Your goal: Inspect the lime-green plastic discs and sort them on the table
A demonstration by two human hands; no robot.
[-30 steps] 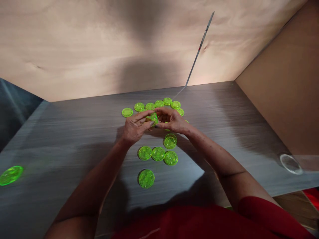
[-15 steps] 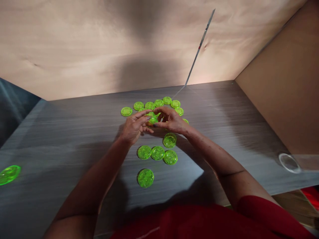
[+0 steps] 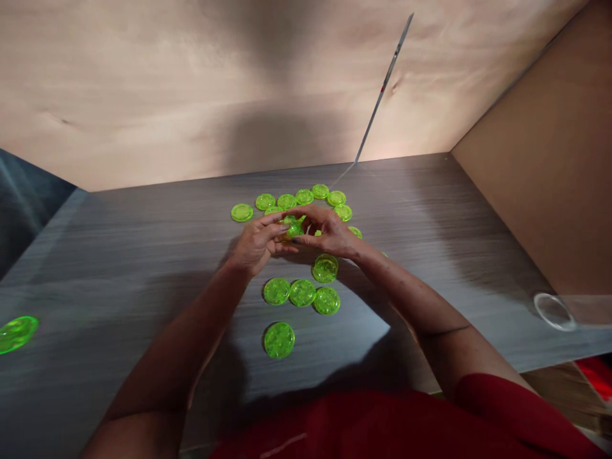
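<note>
My left hand [image 3: 255, 245] and my right hand [image 3: 332, 233] meet above the middle of the table, fingers closed around a translucent green plastic disc [image 3: 292, 226]. The left thumb lies on its face, while the right thumb and fingers hold its right side. Fingers cover part of it. Just below my hands is a green disc with a raised rim [image 3: 326, 269]. Nearer to me, a row of three holds a left disc [image 3: 276, 291], a middle disc [image 3: 302, 293] and a right disc [image 3: 327, 301]. A single disc [image 3: 279, 340] lies closest to my body.
Several more green discs, such as the one at far left of the group [image 3: 241, 213], curve behind my hands. Another disc [image 3: 18, 334] lies at the left edge. A clear cylindrical container [image 3: 554, 312] lies at right. Wooden panels [image 3: 167, 95] enclose the grey table [image 3: 143, 248].
Both hands stay in place around the disc, with only slight finger movement and a small turn of the disc. The discs on the table have not moved.
</note>
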